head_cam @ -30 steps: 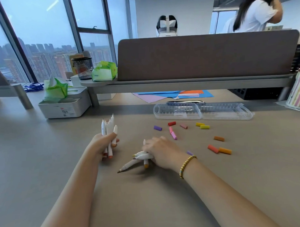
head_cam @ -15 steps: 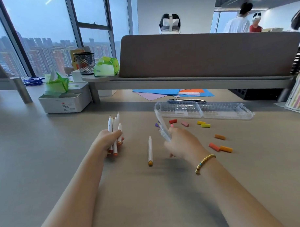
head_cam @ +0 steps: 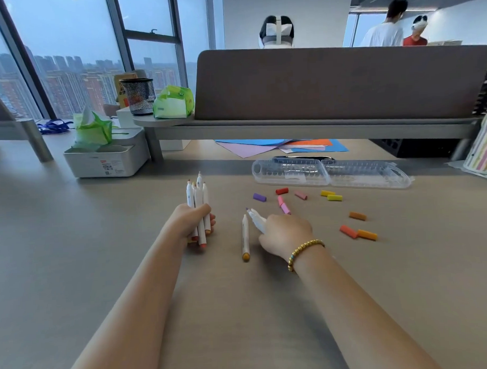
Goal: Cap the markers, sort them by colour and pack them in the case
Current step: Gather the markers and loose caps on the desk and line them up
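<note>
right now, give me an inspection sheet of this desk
surface: desk, beige, matte
job's things: open clear case at back; loose caps scattered right; one marker lying flat, uncapped
clutter: tissue box, mesh cup, green pack, coloured paper, striped mug
grippers: left hand holds bundle upright; right hand grips blurred markers
cables: nothing seen
surroundings: divider, windows, people behind

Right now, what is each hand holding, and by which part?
Left hand grips a bundle of uncapped markers around their lower barrels. Right hand holds blurred markers by their rear ends.
</note>
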The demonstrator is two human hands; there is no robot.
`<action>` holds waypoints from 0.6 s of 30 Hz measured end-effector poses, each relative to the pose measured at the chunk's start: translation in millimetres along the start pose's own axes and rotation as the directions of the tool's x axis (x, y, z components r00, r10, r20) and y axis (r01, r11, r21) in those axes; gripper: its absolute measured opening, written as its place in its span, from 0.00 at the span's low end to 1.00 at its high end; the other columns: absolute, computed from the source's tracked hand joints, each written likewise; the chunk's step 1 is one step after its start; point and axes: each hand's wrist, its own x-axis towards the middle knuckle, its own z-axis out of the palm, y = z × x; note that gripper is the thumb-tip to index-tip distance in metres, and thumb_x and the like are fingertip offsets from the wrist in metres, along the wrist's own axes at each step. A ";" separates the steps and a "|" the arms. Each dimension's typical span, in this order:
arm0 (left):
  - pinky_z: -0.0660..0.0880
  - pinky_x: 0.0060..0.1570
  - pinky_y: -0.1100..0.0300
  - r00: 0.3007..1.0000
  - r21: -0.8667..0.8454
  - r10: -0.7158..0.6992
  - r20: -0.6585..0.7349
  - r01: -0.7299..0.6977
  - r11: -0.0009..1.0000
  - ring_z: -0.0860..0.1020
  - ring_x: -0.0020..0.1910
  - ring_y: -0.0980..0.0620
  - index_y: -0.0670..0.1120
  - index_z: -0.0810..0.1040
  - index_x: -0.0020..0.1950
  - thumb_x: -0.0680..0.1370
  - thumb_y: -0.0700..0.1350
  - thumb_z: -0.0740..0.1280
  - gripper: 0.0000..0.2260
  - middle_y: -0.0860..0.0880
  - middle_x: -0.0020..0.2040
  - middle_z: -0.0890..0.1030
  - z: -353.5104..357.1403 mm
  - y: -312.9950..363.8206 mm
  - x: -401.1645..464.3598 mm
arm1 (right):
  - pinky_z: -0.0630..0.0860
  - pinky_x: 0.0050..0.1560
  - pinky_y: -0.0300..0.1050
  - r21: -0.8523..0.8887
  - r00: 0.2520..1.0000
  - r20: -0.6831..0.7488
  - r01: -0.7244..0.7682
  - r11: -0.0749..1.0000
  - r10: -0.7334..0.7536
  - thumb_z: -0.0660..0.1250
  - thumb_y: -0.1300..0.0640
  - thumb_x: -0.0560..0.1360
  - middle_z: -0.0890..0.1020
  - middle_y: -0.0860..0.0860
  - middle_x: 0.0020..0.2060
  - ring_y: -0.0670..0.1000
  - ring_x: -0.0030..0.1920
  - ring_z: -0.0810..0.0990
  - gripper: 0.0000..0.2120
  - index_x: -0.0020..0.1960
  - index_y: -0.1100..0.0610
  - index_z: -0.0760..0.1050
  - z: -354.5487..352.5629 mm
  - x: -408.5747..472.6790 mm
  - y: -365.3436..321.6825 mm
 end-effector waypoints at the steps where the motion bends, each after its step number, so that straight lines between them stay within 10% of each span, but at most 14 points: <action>1: 0.78 0.45 0.54 1.000 -0.008 0.002 0.001 -0.002 1.000 0.77 0.35 0.51 0.40 0.72 0.41 0.77 0.37 0.61 0.05 0.44 0.38 0.77 -0.7 0.4 -0.3 | 0.72 0.47 0.45 -0.006 1.000 -0.021 -0.012 1.000 0.012 0.53 0.57 0.79 0.78 0.53 0.57 0.52 0.56 0.76 0.20 0.70 0.52 0.65 2.4 4.1 -1.1; 3: 0.78 0.38 0.58 1.000 -0.019 -0.002 0.005 0.002 1.000 0.77 0.34 0.51 0.39 0.72 0.42 0.78 0.37 0.61 0.05 0.44 0.37 0.77 -3.1 0.6 -0.3 | 0.71 0.43 0.46 -0.007 0.999 -0.037 -0.014 1.000 0.013 0.53 0.58 0.78 0.78 0.52 0.57 0.52 0.66 0.71 0.21 0.71 0.49 0.65 3.9 10.2 -3.4; 8: 0.78 0.37 0.58 1.000 -0.039 -0.003 0.019 0.004 0.999 0.77 0.33 0.51 0.37 0.72 0.44 0.78 0.36 0.61 0.04 0.43 0.37 0.77 -5.0 0.9 1.2 | 0.63 0.68 0.53 0.051 0.983 -0.132 0.138 0.989 -0.131 0.47 0.65 0.80 0.72 0.54 0.66 0.54 0.67 0.70 0.29 0.76 0.44 0.49 -12.4 1.1 -3.5; 13: 0.77 0.45 0.57 0.998 -0.005 -0.008 0.063 0.008 1.000 0.79 0.39 0.52 0.37 0.75 0.49 0.78 0.38 0.61 0.05 0.45 0.41 0.81 -6.5 0.5 3.5 | 0.73 0.45 0.44 0.305 0.983 -0.173 -0.004 0.952 0.059 0.54 0.52 0.81 0.76 0.54 0.39 0.53 0.45 0.78 0.17 0.64 0.57 0.72 7.8 22.1 -14.8; 18: 0.77 0.50 0.55 1.000 -0.156 0.012 -0.005 -0.012 0.988 0.79 0.39 0.52 0.41 0.74 0.44 0.78 0.39 0.63 0.04 0.46 0.40 0.80 -10.3 -1.6 11.2 | 0.71 0.48 0.45 0.201 0.985 -0.171 0.033 0.979 0.002 0.60 0.43 0.77 0.76 0.54 0.61 0.54 0.55 0.76 0.25 0.68 0.57 0.69 20.8 30.3 -28.6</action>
